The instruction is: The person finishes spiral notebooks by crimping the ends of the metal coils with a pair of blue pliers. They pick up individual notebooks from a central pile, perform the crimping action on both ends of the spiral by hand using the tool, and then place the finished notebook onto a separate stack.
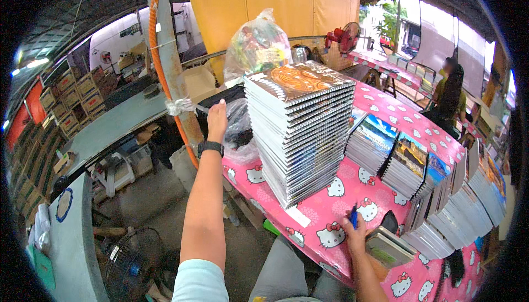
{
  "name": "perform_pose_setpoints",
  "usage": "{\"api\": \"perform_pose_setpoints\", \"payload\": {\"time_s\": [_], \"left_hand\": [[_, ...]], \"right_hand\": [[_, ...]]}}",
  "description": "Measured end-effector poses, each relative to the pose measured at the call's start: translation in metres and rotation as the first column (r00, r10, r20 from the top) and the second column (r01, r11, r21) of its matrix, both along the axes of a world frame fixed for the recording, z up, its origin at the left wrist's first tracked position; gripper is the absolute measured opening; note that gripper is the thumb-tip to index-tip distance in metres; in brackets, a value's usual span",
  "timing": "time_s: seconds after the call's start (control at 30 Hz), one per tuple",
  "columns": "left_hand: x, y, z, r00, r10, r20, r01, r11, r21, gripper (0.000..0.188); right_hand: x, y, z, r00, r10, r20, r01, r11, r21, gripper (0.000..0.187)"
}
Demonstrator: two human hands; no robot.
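Note:
A tall stack of spiral-bound books [300,136] with a brown and orange top cover stands on the pink table. To its left my left hand [217,121], with a dark watch on the wrist, reaches up beside a clear plastic bag [241,117] and something black. Its fingers are mostly hidden, so I cannot tell whether it grips anything. My right hand [355,235] rests low over the table edge, closed around a blue pen [354,215]. A small white paper strip [297,217] lies at the foot of the stack, and a dark-covered notepad [390,247] lies beside my right hand.
Shorter book piles [405,164] line the table's right side. A filled clear bag [258,48] and a red fan [344,38] stand beyond the stack. An orange conduit [156,54] runs down a post at left. Another person [451,95] sits at the far right.

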State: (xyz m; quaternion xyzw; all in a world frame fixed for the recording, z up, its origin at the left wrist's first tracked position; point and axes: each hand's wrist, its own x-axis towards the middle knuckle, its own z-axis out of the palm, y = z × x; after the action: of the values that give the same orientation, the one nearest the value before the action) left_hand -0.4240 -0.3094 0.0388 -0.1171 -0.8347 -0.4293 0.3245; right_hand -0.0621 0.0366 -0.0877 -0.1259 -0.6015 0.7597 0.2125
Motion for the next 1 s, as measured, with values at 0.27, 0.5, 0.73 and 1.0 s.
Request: {"api": "perform_pose_setpoints", "payload": {"time_s": [0.27, 0.5, 0.73, 1.0], "left_hand": [[0.053, 0.068, 0.137, 0.913, -0.346, -0.215, 0.386, 0.904, 0.183, 0.049], [0.072, 0.129, 0.196, 0.978, -0.205, 0.033, 0.182, 0.774, -0.606, 0.085], [0.07, 0.131, 0.184, 0.889, -0.19, 0.417, 0.409, 0.741, -0.532, 0.099], [0.089, 0.127, 0.181, 0.984, -0.141, -0.109, 0.038, 0.763, -0.646, 0.084]], "right_hand": [[-0.023, 0.039, 0.019, 0.992, 0.12, -0.031, -0.123, 0.977, -0.174, 0.049], [-0.076, -0.038, 0.185, 0.827, 0.429, -0.364, -0.125, 0.771, 0.625, 0.052], [-0.103, -0.061, 0.211, 0.767, 0.311, -0.561, 0.42, 0.417, 0.806, 0.053], [-0.096, -0.064, 0.21, 0.734, 0.254, -0.629, 0.508, 0.408, 0.758, 0.051]]}}
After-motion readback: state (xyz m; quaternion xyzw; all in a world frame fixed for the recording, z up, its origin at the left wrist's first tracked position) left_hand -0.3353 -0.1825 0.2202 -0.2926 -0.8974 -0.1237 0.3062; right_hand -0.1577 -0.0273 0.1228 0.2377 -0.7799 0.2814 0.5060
